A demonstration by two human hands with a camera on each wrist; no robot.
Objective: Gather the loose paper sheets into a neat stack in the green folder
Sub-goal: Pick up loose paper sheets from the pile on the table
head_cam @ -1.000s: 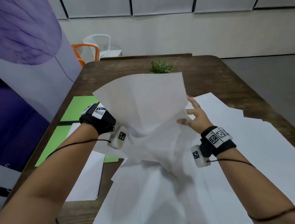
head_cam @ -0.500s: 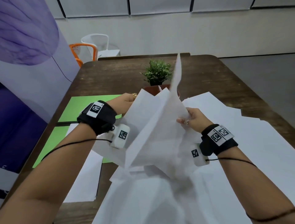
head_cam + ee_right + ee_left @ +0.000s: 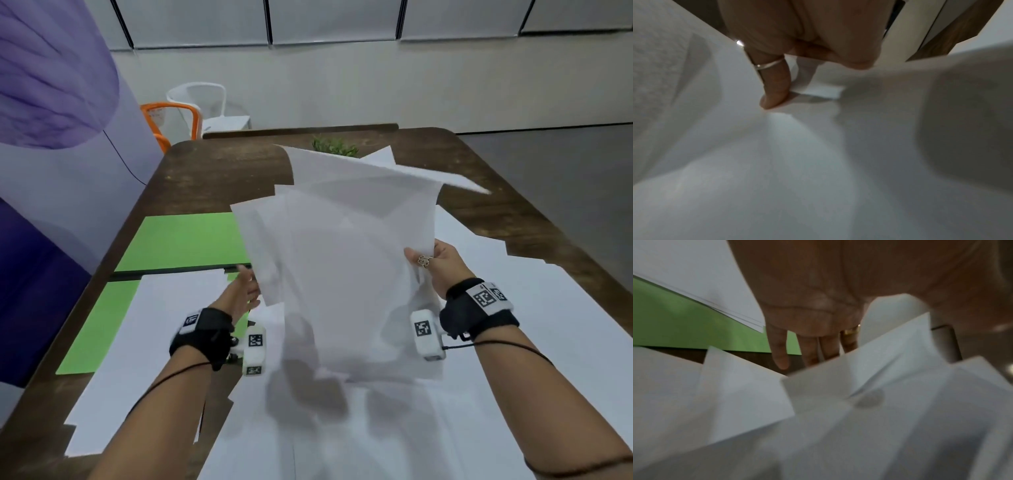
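Observation:
Above the table's middle, a bunch of white paper sheets stands upright, top edges uneven and one sheet flopping right. My right hand pinches its right edge, thumb in front, ringed finger pressed on the paper. My left hand lies against the bunch's lower left edge with straight fingers, the sheets just below them. The green folder lies open at the left, with a few sheets on its near half.
More loose sheets cover the brown table at the right and front. A small potted plant peeks over the held bunch. Beyond the far left corner stand an orange chair and a white chair. A purple banner stands left.
The splayed, twisting sheets have come together into one upright bunch. My left hand dropped from the bunch's upper left to its lower left edge. The right hand kept its hold.

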